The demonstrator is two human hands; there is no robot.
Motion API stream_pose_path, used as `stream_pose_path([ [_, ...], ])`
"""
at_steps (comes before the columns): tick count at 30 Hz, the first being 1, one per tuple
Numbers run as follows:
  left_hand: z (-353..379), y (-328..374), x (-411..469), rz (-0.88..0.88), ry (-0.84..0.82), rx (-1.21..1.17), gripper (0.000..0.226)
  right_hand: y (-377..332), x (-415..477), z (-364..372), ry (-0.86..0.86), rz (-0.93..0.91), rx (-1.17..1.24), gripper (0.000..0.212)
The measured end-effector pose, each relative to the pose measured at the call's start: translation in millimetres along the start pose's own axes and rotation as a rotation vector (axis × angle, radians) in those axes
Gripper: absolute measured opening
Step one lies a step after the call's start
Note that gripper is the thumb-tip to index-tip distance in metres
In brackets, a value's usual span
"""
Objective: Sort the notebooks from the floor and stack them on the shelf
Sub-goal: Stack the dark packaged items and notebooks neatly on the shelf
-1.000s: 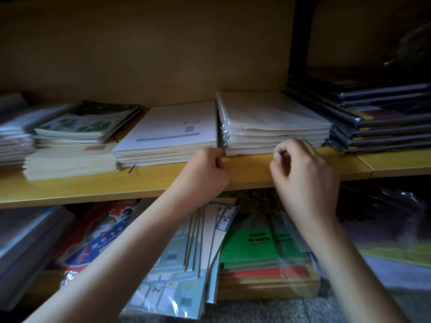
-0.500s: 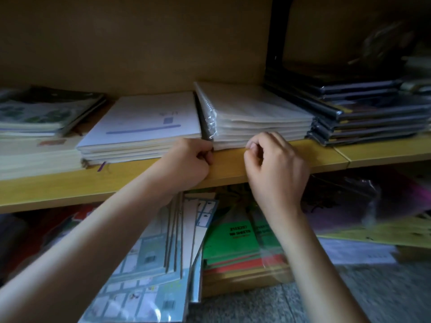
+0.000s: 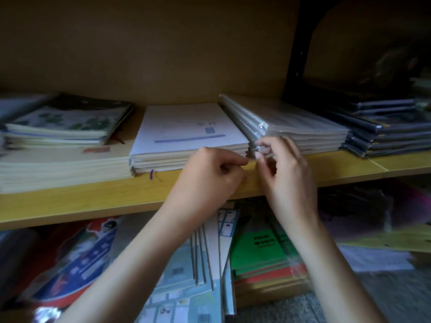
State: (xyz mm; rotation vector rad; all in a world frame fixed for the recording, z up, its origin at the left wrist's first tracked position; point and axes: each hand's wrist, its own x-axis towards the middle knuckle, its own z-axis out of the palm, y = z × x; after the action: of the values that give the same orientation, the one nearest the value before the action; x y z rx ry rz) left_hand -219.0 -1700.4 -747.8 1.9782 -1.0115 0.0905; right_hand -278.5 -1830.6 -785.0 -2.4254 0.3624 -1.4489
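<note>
The plastic-wrapped notebook stack (image 3: 296,129) lies on the shelf (image 3: 70,201) near its front edge, just beside the white notebook stack (image 3: 186,136). The right hand (image 3: 284,169) pinches its front left corner; the left hand (image 3: 210,180) is curled loosely, holding nothing visible. The step looks like squaring stacks; next, more notebooks (image 3: 186,276) from below.

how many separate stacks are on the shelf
5 in view: a cream stack at far left with a green-cover pile on it, a white stack, a plastic-wrapped stack and a dark stack. More may be cut off.
</note>
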Motion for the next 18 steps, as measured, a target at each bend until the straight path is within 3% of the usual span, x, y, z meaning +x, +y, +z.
stream_pose_path([
  [2,-26.7,-14.9,-11.3,0.051,0.204,0.074,0.023,-17.0,-1.9,8.7,-0.036,-0.011,-0.096,0.028],
  [5,-56.2,-47.2,-20.3,0.036,0.430,0.417,0.043,-29.0,0.2,11.8,-0.105,0.036,-0.170,0.041],
  [8,-61.3,-64.7,-23.9,-0.077,0.396,0.543,0.050,-36.4,5.0,6.7,-0.206,0.098,-0.249,0.057],
  [13,-66.1,-66.7,-19.9,-0.083,0.382,0.571,0.041,-56.4,8.1,8.0,-0.291,0.059,-0.525,0.051],
  [18,-84.5,-72.8,-16.7,-0.131,0.394,0.412,0.035,-56.1,14.4,1.6,-0.325,0.129,-0.348,0.044],
])
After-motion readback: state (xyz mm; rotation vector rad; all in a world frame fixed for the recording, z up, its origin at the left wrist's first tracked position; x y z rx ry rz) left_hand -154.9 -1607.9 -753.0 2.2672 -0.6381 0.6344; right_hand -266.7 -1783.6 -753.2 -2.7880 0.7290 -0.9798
